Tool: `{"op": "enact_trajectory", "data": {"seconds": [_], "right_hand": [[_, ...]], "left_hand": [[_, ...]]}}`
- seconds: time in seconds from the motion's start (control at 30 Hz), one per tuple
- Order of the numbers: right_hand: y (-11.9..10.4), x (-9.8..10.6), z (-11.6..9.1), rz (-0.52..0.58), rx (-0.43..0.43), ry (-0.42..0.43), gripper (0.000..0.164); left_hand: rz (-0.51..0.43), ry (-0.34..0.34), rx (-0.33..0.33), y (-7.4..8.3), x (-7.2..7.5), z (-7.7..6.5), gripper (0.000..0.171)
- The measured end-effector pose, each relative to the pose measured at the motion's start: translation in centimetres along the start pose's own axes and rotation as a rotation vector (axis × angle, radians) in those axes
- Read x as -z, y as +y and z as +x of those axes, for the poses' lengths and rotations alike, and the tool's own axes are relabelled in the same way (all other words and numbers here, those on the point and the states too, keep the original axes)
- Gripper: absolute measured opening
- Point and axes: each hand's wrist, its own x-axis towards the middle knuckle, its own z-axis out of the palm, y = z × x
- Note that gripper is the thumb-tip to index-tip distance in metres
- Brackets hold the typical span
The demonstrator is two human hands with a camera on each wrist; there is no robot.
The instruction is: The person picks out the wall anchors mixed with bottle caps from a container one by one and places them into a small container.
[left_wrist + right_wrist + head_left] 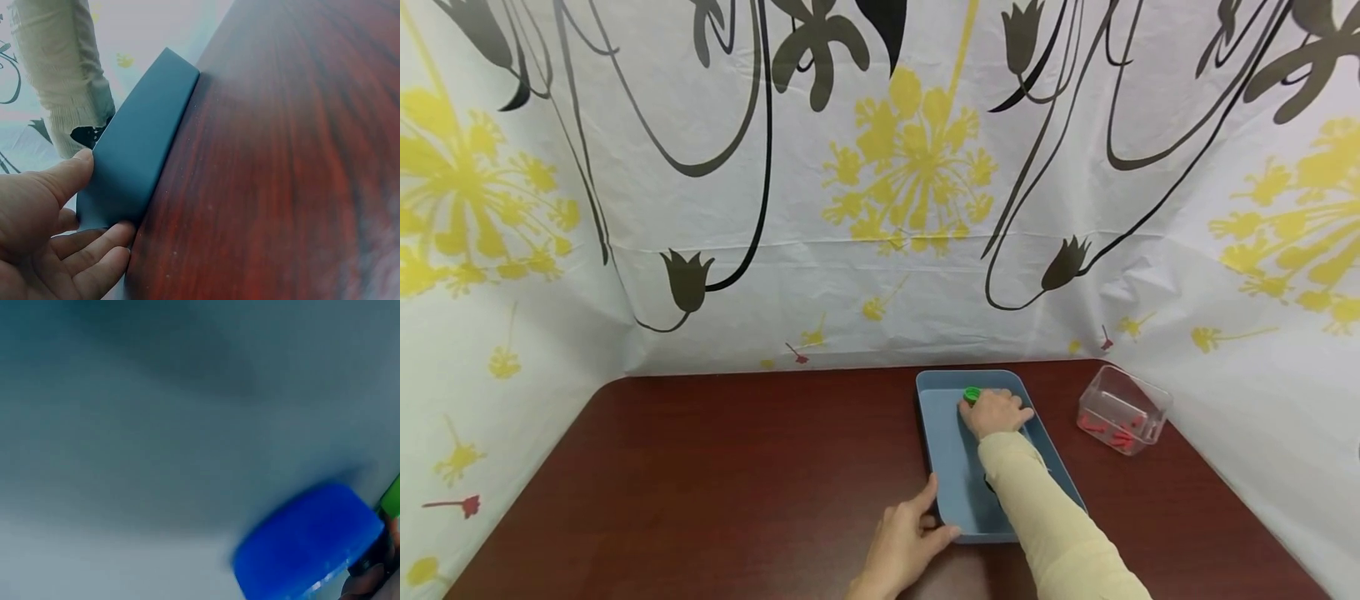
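Observation:
A blue-grey tray (958, 479) lies lengthwise on the table. My left hand (901, 537) grips its near left corner, the thumb on the near rim and the fingers along the outer side wall (140, 134). Over the far end of the tray is my right hand (996, 414), bent downward, with a green bottle cap (972, 395) between its thumb and fingers. In the right wrist view a blue cap (309, 544) stands near the fingertips, and a small black piece (372, 553) touches them. Most of the right fingers are hidden there.
A clear plastic box (1123, 408) with small red pieces stands right of the tray, near the table's right edge. Brown table surface (737, 475) stretches to the left. A patterned white sheet (850, 192) hangs behind and at both sides.

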Motion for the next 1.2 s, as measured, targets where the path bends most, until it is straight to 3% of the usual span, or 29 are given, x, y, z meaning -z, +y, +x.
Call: {"op": "enact_trajectory", "data": {"seconds": [0.53,0.8,1.2], "right_hand": [[0.3,-0.2,0.1,0.077,0.023,0.044,0.054],[1.1,-0.4,0.3,0.148,0.115,0.086,0.029],[2.1,0.3,0.7,0.188,0.207,-0.015,0.018]], "left_hand": [[0.001,0.0,0.007,0.1,0.0,0.0,0.071],[-0.002,-0.007,0.014,0.2,0.0,0.0,0.071],[0.001,-0.005,0.022,0.3,0.1,0.0,0.071]]}}
